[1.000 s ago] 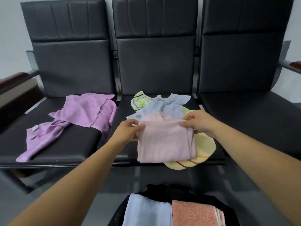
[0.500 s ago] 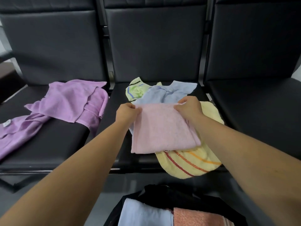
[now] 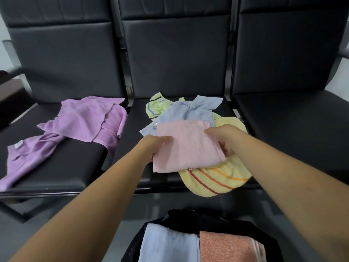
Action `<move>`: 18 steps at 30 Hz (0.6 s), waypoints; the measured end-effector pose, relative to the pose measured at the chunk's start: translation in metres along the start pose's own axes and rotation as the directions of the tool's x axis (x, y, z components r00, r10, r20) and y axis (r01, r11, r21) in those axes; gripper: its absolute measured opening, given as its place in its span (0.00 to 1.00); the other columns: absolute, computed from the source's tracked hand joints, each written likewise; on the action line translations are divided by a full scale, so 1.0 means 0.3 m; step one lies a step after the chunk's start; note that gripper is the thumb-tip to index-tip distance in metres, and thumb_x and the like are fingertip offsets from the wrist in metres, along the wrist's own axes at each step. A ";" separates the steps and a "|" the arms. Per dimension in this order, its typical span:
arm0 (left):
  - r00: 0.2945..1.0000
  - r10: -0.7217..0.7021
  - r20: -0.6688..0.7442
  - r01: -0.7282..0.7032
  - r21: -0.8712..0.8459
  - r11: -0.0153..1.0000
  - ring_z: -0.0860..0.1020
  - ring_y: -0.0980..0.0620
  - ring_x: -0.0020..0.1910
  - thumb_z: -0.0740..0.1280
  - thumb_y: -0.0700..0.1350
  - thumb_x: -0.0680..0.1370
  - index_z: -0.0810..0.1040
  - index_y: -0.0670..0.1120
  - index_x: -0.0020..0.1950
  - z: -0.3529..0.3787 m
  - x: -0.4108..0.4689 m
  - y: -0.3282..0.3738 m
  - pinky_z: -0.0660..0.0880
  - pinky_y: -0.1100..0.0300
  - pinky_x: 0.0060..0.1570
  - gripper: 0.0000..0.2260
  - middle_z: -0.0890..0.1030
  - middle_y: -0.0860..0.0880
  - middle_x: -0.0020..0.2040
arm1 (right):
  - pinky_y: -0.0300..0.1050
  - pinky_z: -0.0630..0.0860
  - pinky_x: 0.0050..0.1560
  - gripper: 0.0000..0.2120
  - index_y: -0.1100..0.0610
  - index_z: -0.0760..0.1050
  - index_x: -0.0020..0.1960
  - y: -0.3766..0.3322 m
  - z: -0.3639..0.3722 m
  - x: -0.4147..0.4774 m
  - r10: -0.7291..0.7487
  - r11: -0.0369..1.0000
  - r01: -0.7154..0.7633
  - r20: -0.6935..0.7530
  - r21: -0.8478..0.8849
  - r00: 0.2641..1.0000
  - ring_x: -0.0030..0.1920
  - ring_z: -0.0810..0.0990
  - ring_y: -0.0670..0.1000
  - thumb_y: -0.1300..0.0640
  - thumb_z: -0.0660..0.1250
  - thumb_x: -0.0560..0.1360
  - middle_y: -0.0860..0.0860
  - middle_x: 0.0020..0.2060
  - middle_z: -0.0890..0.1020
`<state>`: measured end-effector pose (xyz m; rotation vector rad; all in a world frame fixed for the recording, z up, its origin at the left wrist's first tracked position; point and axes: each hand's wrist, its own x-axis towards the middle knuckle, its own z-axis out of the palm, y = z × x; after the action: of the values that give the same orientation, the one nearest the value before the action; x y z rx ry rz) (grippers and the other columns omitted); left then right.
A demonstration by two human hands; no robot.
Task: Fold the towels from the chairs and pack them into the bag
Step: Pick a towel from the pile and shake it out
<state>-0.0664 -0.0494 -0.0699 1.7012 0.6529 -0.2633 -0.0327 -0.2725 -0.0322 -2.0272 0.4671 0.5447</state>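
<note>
3 chairs (image 3: pixel 175 59) behind; bag (image 3: pixel 188 222) holds blue towel (image 3: pixel 168 244) beside orange towel (image 3: pixel 224 246).

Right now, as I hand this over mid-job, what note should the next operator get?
Left hand and right hand each grip a side of the folded pink towel over the pile on the middle seat.
Done: a folded pale blue towel and a folded orange towel sit in the black bag.
Left: pack the pink one, then fold and pack the blue towel, green striped towel and yellow striped towel there, and the purple towels on the left seat.
</note>
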 end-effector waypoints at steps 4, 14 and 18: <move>0.993 0.118 -0.022 -0.118 0.021 0.993 0.80 0.44 0.56 0.79 0.54 0.68 0.79 0.43 0.60 0.006 -0.004 -0.008 0.77 0.44 0.62 0.26 0.82 0.46 0.56 | 0.54 0.77 0.61 0.25 0.59 0.72 0.63 0.011 0.029 -0.009 -0.068 0.998 0.067 -0.031 -0.014 0.997 0.54 0.77 0.59 0.45 0.74 0.75 0.56 0.52 0.77; 0.924 0.361 -0.123 -0.319 0.271 0.908 0.77 0.46 0.48 0.71 0.50 0.77 0.75 0.47 0.49 -0.002 -0.013 -0.018 0.72 0.55 0.42 0.09 0.77 0.51 0.43 | 0.50 0.77 0.50 0.18 0.59 0.67 0.44 0.017 0.020 -0.045 -0.195 0.981 0.196 -0.105 -0.001 0.975 0.51 0.75 0.57 0.61 0.78 0.73 0.53 0.43 0.74; 0.992 0.097 -0.081 -0.095 0.020 0.995 0.81 0.42 0.54 0.79 0.45 0.72 0.77 0.38 0.58 -0.015 -0.048 -0.036 0.80 0.46 0.56 0.21 0.81 0.44 0.54 | 0.44 0.68 0.33 0.17 0.60 0.66 0.45 0.044 0.025 -0.093 -0.195 0.979 0.202 -0.151 0.031 0.969 0.50 0.74 0.56 0.63 0.76 0.74 0.52 0.40 0.71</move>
<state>-0.0849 -0.0479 -0.0706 1.7610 0.6283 -0.1320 -0.0641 -0.2693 -0.0295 -2.0501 0.3547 0.2615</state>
